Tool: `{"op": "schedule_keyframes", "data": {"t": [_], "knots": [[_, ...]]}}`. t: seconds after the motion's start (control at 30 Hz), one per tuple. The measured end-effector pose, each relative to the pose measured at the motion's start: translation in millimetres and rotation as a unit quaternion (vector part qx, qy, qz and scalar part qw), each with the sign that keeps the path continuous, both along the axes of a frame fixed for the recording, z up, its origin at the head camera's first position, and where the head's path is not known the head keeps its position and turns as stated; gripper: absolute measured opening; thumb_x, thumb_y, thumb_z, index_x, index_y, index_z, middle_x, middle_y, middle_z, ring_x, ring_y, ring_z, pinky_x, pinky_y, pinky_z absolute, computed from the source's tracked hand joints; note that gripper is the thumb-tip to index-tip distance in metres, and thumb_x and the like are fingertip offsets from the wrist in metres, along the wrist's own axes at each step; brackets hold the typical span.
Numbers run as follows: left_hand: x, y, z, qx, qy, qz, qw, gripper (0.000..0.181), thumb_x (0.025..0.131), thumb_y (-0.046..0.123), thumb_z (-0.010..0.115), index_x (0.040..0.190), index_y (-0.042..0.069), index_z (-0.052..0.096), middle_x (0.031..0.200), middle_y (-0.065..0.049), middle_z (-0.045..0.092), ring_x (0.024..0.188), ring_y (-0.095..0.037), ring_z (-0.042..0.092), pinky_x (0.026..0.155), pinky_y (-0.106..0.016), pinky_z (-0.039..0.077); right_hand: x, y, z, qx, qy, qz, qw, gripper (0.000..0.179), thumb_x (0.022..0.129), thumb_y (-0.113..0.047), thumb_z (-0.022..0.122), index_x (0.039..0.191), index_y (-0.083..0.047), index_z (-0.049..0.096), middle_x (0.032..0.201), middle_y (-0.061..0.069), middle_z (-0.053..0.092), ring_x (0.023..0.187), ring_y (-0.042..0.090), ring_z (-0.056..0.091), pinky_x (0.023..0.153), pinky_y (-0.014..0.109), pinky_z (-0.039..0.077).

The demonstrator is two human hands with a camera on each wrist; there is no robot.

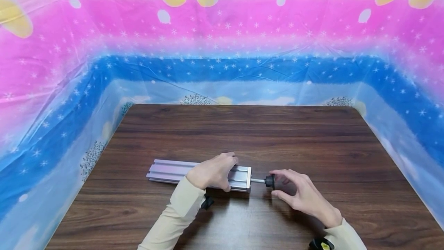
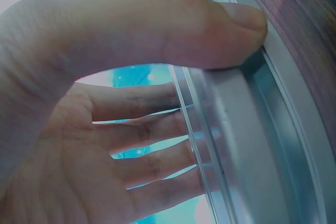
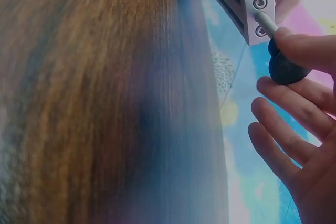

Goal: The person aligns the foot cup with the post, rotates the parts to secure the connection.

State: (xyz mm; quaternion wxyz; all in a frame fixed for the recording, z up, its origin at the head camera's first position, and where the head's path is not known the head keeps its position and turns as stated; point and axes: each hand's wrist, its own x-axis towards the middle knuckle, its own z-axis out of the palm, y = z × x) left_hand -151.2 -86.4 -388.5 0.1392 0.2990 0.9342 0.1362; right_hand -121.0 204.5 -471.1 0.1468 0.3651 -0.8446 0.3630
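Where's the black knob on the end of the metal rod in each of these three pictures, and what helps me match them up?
Head: below and right of center, held in the right hand: the knob.
Left wrist: not in this picture.
Right wrist: upper right, the knob between thumb and fingers.
Shared landmark: the grooved metal bar, visible in all three.

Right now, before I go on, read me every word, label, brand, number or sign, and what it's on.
No text is readable.
Metal profile, rod and black knob: no lettering visible.
Yellow mark on the black device by the right sleeve: too small to read.
Backdrop cloth: printed pattern only.
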Motion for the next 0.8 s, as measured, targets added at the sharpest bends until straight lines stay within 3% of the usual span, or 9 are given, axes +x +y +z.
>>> {"op": "schedule_keyframes", "data": {"t": [0.37, 0.53, 0.8], "knots": [[1.3, -0.6, 0.3, 0.005, 0.001, 0.001, 1.0, 0.064, 0.064, 0.01, 0.09, 0.122, 0.002, 0.064, 0.107, -0.001, 0.059, 0.095, -0.016, 0.054, 0.084, -0.031, 0.05, 0.1, 1.4, -3.1, 0.013, -0.033, -0.021, 0.9992, 0.021, 0.086, -0.015, 0.079, 0.107, -0.01, 0.074, 0.087, -0.012, 0.069, 0.073, -0.004, 0.058, 0.062, 0.021, 0.051], [1.3, -0.3, 0.3, 0.008, -0.003, 0.006, 0.9999, 0.063, 0.065, 0.01, 0.09, 0.122, 0.003, 0.064, 0.106, 0.0, 0.058, 0.095, -0.016, 0.053, 0.084, -0.032, 0.05, 0.0, -0.1, -1.3, 0.023, -0.05, -0.03, 0.998, 0.003, 0.092, -0.017, 0.072, 0.094, -0.017, 0.075, 0.08, -0.018, 0.062, 0.065, -0.005, 0.051, 0.055, 0.018, 0.045], [1.4, -0.1, 0.3, 0.004, 0.0, 0.002, 1.0, 0.063, 0.065, 0.01, 0.09, 0.122, 0.003, 0.065, 0.109, -0.001, 0.059, 0.095, -0.016, 0.054, 0.084, -0.031, 0.05, 0.2, 0.1, -1.1, 0.041, -0.068, -0.033, 0.9963, 0.011, 0.097, -0.016, 0.066, 0.09, -0.021, 0.073, 0.075, -0.015, 0.065, 0.061, -0.005, 0.049, 0.053, 0.016, 0.041]]}}
